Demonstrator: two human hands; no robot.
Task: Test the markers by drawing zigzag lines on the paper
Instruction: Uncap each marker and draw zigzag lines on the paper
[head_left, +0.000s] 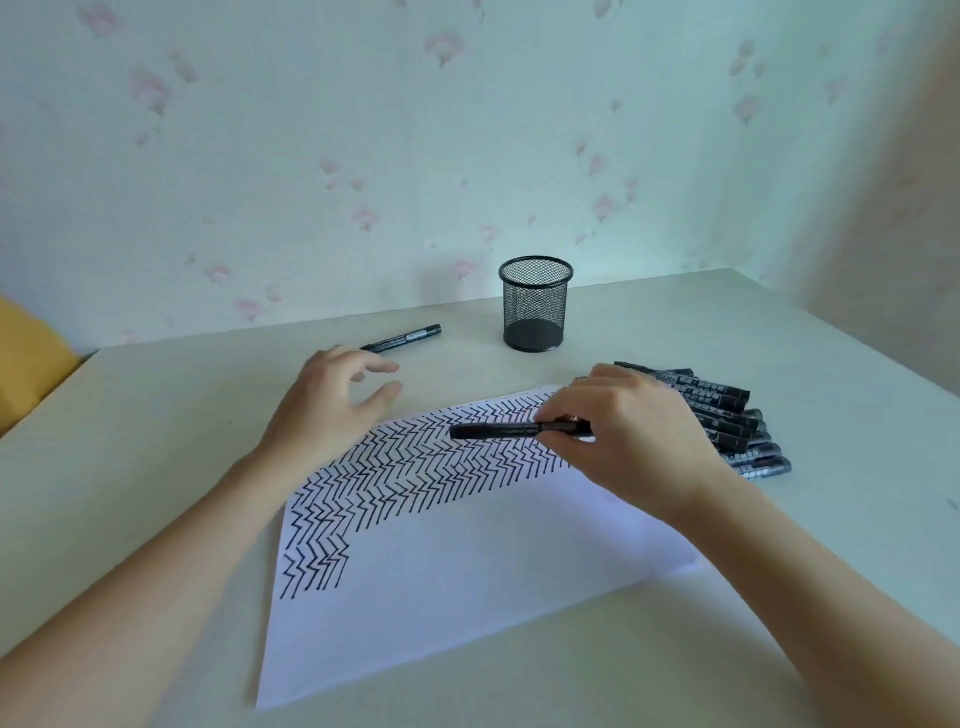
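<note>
A white sheet of paper (467, 587) lies on the table, its upper part covered with rows of black zigzag lines. My right hand (623, 441) pinches a black marker (498, 431) held level just above the zigzags, its free end pointing left. My left hand (332, 405) hovers over the table by the paper's upper left edge, fingers loosely spread and holding nothing. Another black marker (402, 340) lies on the table just beyond my left hand. A pile of several black markers (732, 421) lies to the right, partly hidden behind my right hand.
A black mesh pen cup (535, 304) stands upright at the back of the pale table (156, 415), near the flowered wall. Something yellow (26, 353) sits past the table's left edge. The table's right corner is at the far right.
</note>
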